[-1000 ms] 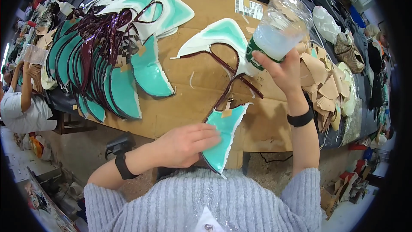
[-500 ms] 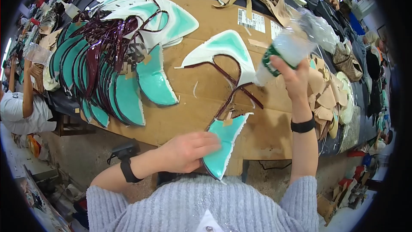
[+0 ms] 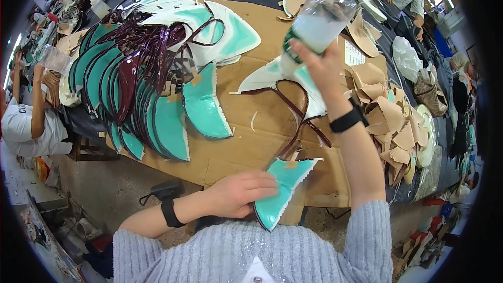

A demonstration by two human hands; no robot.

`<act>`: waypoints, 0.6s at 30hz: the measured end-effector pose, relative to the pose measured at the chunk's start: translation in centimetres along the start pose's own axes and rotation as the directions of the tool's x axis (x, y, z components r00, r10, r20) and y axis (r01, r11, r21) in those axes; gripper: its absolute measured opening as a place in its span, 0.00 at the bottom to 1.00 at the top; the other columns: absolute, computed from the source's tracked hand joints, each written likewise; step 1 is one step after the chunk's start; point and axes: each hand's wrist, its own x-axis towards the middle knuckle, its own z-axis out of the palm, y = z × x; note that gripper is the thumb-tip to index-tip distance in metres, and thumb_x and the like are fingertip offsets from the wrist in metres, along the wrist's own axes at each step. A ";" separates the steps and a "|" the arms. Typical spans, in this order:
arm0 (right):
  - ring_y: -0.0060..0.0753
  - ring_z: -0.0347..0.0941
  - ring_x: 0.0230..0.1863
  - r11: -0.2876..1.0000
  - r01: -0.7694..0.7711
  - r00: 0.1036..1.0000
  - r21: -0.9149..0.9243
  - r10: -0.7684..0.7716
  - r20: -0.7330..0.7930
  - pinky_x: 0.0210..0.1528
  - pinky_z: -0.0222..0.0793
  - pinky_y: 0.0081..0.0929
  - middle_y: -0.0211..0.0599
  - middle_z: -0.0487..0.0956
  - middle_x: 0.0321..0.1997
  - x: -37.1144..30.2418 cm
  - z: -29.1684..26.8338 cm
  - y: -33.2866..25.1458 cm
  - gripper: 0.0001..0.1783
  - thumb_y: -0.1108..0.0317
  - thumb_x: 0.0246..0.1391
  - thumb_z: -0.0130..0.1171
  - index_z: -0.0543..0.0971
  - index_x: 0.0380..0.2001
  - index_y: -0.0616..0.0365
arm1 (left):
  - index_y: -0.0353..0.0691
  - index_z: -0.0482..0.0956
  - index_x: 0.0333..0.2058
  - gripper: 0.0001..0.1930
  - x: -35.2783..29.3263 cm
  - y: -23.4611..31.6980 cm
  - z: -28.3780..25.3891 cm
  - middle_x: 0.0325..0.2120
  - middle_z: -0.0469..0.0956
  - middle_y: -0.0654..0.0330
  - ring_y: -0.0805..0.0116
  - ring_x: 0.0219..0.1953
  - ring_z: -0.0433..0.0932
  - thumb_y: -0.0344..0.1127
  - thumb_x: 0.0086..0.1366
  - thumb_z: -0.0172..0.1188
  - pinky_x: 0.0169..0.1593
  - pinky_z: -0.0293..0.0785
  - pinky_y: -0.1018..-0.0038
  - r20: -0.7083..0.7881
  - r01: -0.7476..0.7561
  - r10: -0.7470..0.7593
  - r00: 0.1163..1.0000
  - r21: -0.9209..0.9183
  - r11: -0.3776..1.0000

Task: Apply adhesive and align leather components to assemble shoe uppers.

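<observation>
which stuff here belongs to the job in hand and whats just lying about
In use, as it looks:
clear bottle with green band, in the right hand
teal piece, left hand on it
white-and-teal piece beyond
cardboard sheet underneath

Apparently just lying about:
tan pieces
white plastic bag
patterned bag

Bare cardboard (image 3: 233, 152) leaves a lane between the turquoise pieces (image 3: 205, 107) and crossed maroon straps (image 3: 304, 119), tan pieces (image 3: 404, 139) crowding the right.
</observation>
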 end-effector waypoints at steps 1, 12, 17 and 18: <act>0.30 0.78 0.42 0.999 -0.017 0.998 0.043 0.014 0.066 0.45 0.72 0.26 0.39 0.82 0.40 -1.1 0.9 -0.6 0.21 0.68 0.45 0.70 0.77 0.43 0.61 | 0.37 0.75 0.48 0.28 0.0 -0.1 0.0 0.51 0.74 0.56 0.53 0.55 0.72 0.21 0.42 0.59 0.57 0.71 0.62 -0.001 0.002 -0.002 1.000 -0.005 1.000; 0.27 0.79 0.38 0.991 -0.013 0.991 0.132 -0.006 0.135 0.41 0.74 0.26 0.36 0.82 0.38 -0.4 0.2 -3.4 0.18 0.67 0.47 0.68 0.78 0.41 0.64 | 0.38 0.74 0.46 0.25 0.6 0.1 0.0 0.49 0.74 0.55 0.54 0.55 0.71 0.23 0.44 0.62 0.57 0.71 0.62 0.018 -0.011 0.011 1.000 0.007 1.000; 0.37 0.79 0.40 0.998 -0.010 0.967 -0.061 0.025 0.253 0.44 0.73 0.30 0.41 0.81 0.38 -1.7 0.0 -1.4 0.23 0.66 0.43 0.71 0.76 0.43 0.62 | 0.38 0.74 0.47 0.25 0.4 0.3 0.1 0.49 0.74 0.56 0.55 0.55 0.71 0.23 0.45 0.61 0.57 0.71 0.62 0.023 0.006 -0.006 1.000 0.018 1.000; 0.37 0.79 0.40 0.998 -0.007 0.967 -0.057 0.021 0.253 0.44 0.73 0.30 0.41 0.81 0.38 -1.6 0.0 -1.7 0.23 0.66 0.43 0.71 0.76 0.43 0.62 | 0.38 0.74 0.47 0.25 0.5 0.1 -0.1 0.49 0.74 0.56 0.55 0.55 0.71 0.23 0.45 0.61 0.57 0.71 0.63 0.018 -0.002 0.002 1.000 0.019 1.000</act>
